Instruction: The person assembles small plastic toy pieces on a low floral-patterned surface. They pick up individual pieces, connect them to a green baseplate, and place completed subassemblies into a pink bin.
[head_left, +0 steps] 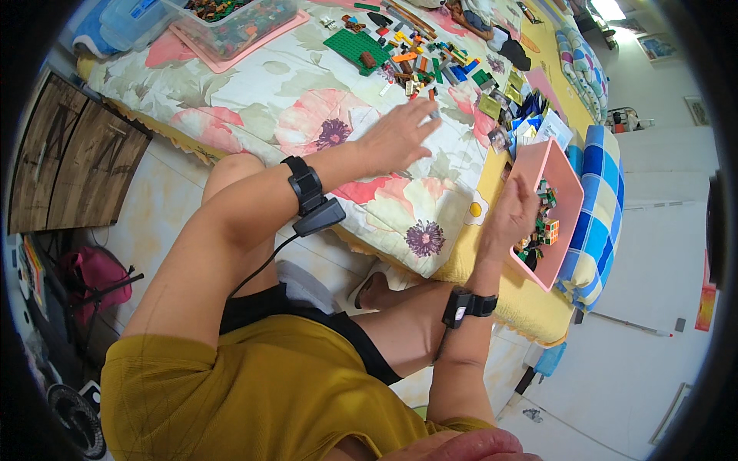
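My left hand (pixel 396 138) reaches over the flowered bedspread (pixel 261 123), fingers spread, just short of a pile of toy building bricks (pixel 415 67). A small greyish piece (pixel 434 114) shows at its fingertips; it does not look gripped. My right hand (pixel 513 213) is closed on the near side wall of a pink plastic basket (pixel 570 180), its fingertips partly hidden. Inside the basket lie loose bricks and a puzzle cube (pixel 551 231). Beyond the left hand, a green baseplate (pixel 355 51) carries a brown piece.
A clear tub of bricks (pixel 238 34) stands on a pink tray (pixel 223 63) at the far left. Packets and cards (pixel 526 123) lie behind the basket. A checked blue cushion (pixel 596 215) borders its right side. A cable (pixel 265 265) hangs from my left wristband.
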Demonstrator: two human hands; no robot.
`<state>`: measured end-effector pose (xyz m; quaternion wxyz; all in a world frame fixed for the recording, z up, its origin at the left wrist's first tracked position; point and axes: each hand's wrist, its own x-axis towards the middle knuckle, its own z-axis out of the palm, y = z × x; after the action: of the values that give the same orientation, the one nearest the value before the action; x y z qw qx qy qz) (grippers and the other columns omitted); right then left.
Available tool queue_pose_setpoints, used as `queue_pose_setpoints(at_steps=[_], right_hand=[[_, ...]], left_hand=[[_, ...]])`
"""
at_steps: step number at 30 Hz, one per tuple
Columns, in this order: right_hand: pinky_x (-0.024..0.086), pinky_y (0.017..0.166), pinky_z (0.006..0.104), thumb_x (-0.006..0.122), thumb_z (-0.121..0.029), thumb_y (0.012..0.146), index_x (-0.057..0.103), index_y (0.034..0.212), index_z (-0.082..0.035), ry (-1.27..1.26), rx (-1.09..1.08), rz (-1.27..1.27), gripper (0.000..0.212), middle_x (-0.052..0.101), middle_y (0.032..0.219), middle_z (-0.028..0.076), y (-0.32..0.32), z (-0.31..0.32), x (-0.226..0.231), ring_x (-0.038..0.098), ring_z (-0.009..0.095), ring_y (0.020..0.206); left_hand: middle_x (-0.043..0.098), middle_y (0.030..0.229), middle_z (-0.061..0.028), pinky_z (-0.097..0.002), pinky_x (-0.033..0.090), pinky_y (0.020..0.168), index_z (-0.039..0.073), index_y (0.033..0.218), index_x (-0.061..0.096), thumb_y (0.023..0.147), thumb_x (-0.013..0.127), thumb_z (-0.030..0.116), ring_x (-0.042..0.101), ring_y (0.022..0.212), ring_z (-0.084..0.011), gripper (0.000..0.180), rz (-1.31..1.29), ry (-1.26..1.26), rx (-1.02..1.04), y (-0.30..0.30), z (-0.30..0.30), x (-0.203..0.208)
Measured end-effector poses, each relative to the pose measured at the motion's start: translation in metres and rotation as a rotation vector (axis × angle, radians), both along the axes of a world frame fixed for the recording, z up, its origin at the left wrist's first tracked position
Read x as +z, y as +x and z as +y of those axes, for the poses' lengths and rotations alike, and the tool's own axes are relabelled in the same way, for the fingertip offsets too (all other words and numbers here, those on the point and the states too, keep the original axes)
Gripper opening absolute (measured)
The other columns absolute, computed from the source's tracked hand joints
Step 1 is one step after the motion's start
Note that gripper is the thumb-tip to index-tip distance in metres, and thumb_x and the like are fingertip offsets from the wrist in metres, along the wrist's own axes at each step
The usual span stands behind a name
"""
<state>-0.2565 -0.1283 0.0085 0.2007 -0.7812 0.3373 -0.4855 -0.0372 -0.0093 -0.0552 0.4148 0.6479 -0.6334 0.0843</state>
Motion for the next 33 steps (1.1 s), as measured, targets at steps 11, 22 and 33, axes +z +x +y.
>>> queue_pose_setpoints(at_steps=[11, 22, 33], right_hand=[[0.051, 0.069, 0.0218, 0.069, -0.013, 0.093, 0.065, 0.108, 0.006, 0.773, 0.434, -0.189, 0.025, 0.068, 0.089, 0.006, 0.032, 0.033, -0.024, 0.062, 0.01, 0.075], [0.05, 0.078, 0.027, 0.069, -0.01, 0.091, 0.066, 0.099, 0.003, 0.078, 0.005, -0.155, 0.015, 0.068, 0.093, 0.007, 0.003, -0.006, 0.001, 0.062, 0.013, 0.084], [0.052, 0.074, 0.0382, 0.073, -0.029, 0.081, 0.071, 0.091, 0.001, 0.027, -0.567, 0.345, 0.031, 0.072, 0.085, 0.012, -0.087, -0.077, 0.013, 0.067, 0.026, 0.079]], left_hand=[[0.031, 0.152, -0.0213, -0.0475, 0.036, 0.111, -0.001, 0.127, 0.051, 0.071, 0.078, 0.013, 0.035, 0.139, -0.0398, 0.064, -0.003, -0.095, -0.385, -0.042, 0.022, 0.018], [0.039, 0.144, -0.0287, -0.0489, 0.037, 0.11, 0.003, 0.124, 0.058, 0.079, 0.074, 0.024, 0.041, 0.133, -0.0445, 0.052, -0.038, -0.109, -0.07, -0.016, 0.01, 0.011], [0.043, 0.135, -0.0331, -0.0491, 0.032, 0.107, -0.002, 0.124, 0.058, 0.09, 0.06, 0.048, 0.033, 0.133, -0.0446, 0.06, -0.07, 0.427, 0.462, 0.029, -0.001, -0.031]])
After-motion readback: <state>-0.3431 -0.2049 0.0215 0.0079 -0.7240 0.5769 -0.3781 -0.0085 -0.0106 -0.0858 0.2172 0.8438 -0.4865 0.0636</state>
